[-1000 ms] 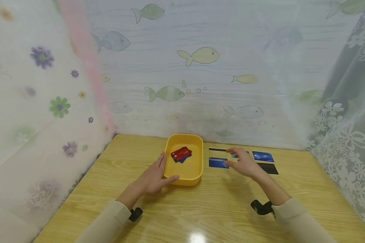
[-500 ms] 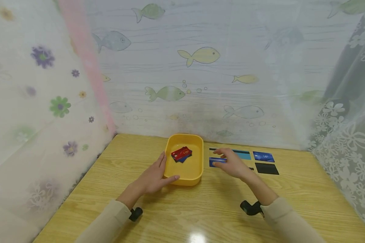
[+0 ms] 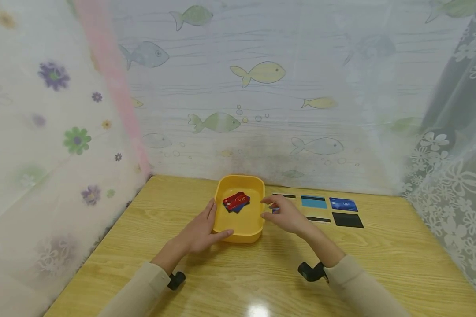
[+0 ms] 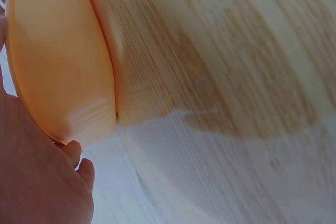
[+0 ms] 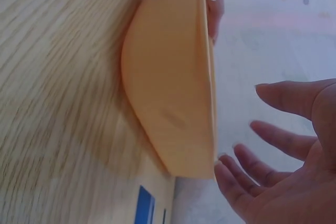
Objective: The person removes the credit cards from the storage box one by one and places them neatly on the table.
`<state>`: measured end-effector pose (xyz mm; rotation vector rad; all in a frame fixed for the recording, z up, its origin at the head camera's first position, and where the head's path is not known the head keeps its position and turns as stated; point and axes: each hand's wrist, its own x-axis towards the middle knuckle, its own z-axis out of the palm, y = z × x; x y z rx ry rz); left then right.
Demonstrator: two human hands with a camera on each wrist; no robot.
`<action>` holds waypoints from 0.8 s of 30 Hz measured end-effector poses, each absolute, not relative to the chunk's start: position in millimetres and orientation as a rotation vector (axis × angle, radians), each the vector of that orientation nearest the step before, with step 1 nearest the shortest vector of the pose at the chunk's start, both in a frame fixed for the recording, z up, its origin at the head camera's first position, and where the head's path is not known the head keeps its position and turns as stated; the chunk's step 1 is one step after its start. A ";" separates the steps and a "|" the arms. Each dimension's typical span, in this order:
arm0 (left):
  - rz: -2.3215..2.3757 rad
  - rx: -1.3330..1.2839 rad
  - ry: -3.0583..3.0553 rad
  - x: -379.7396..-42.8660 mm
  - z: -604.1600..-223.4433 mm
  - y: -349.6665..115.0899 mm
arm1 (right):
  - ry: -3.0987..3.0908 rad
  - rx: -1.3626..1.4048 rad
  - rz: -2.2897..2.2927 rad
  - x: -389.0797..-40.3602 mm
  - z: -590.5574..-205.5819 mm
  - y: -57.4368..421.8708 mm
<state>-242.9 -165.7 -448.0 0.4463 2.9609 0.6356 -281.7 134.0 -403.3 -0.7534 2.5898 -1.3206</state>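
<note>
My left hand (image 3: 200, 229) holds the near left corner of a yellow plastic tub (image 3: 242, 230), fingers along its left side and thumb over the front rim. Inside the tub lies a small pile of cards, a red VIP card (image 3: 236, 201) on top and a blue card (image 3: 239, 208) peeking out below. At the tub's right rim, my right hand (image 3: 287, 215) has loosely spread fingers with nothing between them, as the right wrist view shows. Partly hidden under it is a blue card (image 5: 143, 205) on the table.
To the right lie a light blue striped card (image 3: 314, 202), a blue VIP card (image 3: 343, 204), a black card (image 3: 347, 220) and pale cards with dark stripes (image 3: 318, 219). A fish-print curtain (image 3: 258, 132) hangs behind the wooden table (image 3: 174, 193).
My right hand has moved left from over the cards to the tub's right rim, uncovering the light blue and striped cards. My left hand and the tub have stayed put.
</note>
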 end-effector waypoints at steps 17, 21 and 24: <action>0.642 0.437 2.954 -242.1 -447.6 -166.0 | 2.548 -0.775 -1.290 -287.6 -402.4 92.8; 0.632 0.441 2.959 -244.3 -451.0 -167.7 | 2.552 -0.765 -1.283 -292.1 -405.4 82.4; 0.626 0.445 2.967 -245.8 -453.5 -167.2 | 2.540 -0.749 -1.293 -296.1 -408.0 75.0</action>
